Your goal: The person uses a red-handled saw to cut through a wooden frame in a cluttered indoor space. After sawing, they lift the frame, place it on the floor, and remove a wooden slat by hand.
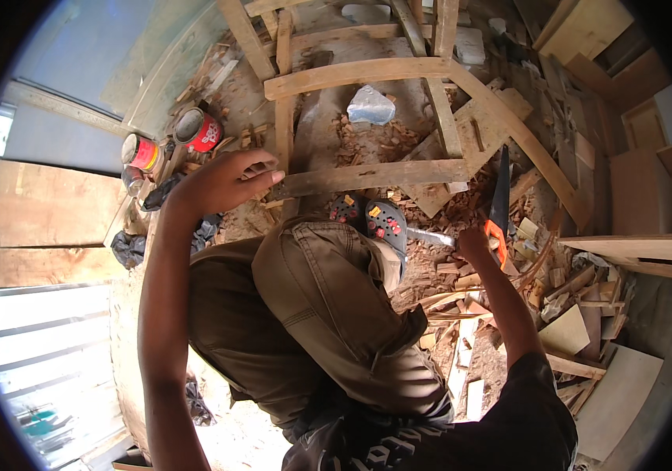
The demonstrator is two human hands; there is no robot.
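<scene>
My left hand (235, 179) hovers by the near left corner of a wooden frame (375, 177), fingers loosely bent and thumb apart. Nothing shows in it. Low on the right, my right hand (474, 245) is closed round the end of a narrow chisel-like tool, its flat grey metal blade (432, 237) pointing left toward my shoes. The handle is hidden in my fist. Right beside that fist is a handsaw (499, 200) with a dark blade and an orange handle; whether my fingers touch it I cannot tell. My shoes (385, 223) are just below the frame's near rail.
Wood chips and offcuts (462, 290) litter the floor. A pale stone-like block (370, 105) lies inside the frame. Two red-labelled cans (198, 130) stand at left near black plastic bags (129, 248). Boards and a wooden cabinet-like structure (626, 246) line the right side.
</scene>
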